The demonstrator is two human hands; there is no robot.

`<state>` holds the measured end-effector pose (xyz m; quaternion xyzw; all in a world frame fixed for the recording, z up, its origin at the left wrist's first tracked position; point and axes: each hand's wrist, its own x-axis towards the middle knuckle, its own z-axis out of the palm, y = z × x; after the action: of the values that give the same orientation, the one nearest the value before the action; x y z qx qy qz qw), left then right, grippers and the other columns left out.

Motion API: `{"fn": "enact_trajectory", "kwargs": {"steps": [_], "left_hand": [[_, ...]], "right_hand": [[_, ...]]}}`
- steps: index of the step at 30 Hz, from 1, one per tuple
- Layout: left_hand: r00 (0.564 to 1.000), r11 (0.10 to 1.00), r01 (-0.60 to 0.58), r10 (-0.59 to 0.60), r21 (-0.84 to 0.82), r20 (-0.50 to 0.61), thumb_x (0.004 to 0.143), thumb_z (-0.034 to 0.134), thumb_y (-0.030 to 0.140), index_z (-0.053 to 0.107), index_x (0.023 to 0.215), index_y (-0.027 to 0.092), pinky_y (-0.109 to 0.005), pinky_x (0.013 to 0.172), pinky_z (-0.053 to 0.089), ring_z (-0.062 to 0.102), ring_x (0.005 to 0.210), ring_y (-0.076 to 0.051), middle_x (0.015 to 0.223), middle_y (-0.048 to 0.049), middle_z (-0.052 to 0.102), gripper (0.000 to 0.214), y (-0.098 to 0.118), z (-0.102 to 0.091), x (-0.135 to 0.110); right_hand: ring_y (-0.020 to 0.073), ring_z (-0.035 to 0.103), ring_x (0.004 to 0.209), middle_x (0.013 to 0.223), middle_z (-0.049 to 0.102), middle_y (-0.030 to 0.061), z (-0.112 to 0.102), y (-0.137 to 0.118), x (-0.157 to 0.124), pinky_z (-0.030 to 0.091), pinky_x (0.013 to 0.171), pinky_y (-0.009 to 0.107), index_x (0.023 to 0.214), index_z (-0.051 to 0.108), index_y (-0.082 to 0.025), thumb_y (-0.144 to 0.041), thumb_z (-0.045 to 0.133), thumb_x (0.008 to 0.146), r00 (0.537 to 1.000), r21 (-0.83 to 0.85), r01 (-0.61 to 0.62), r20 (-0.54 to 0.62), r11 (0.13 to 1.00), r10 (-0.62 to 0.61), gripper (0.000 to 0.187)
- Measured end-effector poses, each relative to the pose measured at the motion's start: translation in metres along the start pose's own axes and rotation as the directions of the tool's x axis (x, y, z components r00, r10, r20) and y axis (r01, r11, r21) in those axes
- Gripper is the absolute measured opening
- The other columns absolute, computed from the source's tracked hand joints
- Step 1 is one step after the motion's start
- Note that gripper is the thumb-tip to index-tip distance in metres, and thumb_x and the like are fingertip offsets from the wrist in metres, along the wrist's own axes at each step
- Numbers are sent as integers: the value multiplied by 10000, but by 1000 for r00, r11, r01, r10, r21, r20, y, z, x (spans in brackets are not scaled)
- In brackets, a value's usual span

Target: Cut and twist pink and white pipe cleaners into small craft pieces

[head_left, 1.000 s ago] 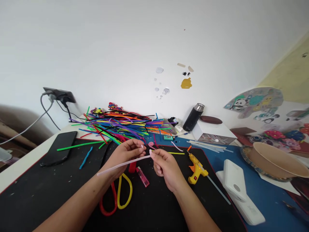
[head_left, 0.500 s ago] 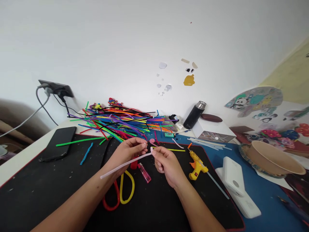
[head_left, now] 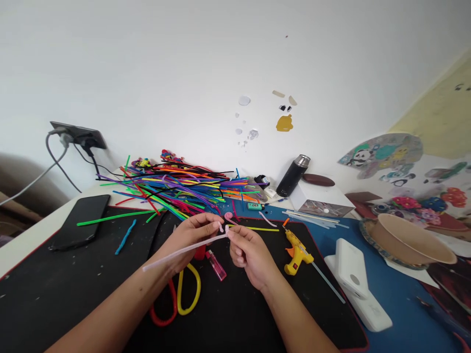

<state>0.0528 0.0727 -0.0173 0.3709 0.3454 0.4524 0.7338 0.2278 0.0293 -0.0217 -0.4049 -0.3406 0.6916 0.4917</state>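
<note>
Your right hand (head_left: 248, 250) is pinched, thumb against forefinger, on one end of the pale pink fuzzy stem (head_left: 184, 251). From that grip the stem's long axis runs left and slightly toward you, in front of your left hand (head_left: 195, 230), its free end over your left forearm. The gripped end looks bent up into a small nub just above your right fingertips. Your left fingertips close on a small pale bit (head_left: 221, 226), just left of that nub; whether it joins the stem you cannot tell from here. So the nub lies nearer your right hand, with a narrow gap to the left. Beyond both hands sits a pink coil (head_left: 228, 215); below the left, scissors (head_left: 199, 284); below and between them, a pink lighter (head_left: 216, 266).
</note>
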Motion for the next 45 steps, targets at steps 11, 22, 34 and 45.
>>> {"fn": "enact_trajectory", "kwargs": {"steps": [11,22,34,45], "left_hand": [[997,1000,22,-20,-17,75,644,995,370,797,814,145,-181,508,366,483,569,-75,714,-12,665,345,3,8,-4],[995,1000,24,-24,-5,95,648,991,380,783,809,159,-189,509,335,454,551,-72,668,14,616,344,1,9,-7],[996,998,51,-48,-29,75,679,983,367,818,987,160,-172,533,430,569,609,-84,814,-37,700,405,-5,6,-6],[997,983,-19,4,182,80,682,956,493,727,872,168,-197,542,457,566,604,-101,732,6,652,441,-2,5,-3]], "right_hand": [[37,290,407,515,427,-108,4,2,-2,101,431,222,854,633,-173,-465,887,766,997,47,-47,58,998,44,397],[35,253,408,522,428,-106,8,2,-4,95,443,231,842,629,-174,-463,873,784,989,113,-92,129,989,77,383],[42,281,409,509,416,-104,9,2,-3,120,433,226,821,630,-173,-476,864,772,999,92,20,26,996,-22,386],[46,308,398,493,426,-106,7,4,0,150,423,219,808,633,-180,-493,843,777,980,-65,157,-110,985,-164,379]]}}
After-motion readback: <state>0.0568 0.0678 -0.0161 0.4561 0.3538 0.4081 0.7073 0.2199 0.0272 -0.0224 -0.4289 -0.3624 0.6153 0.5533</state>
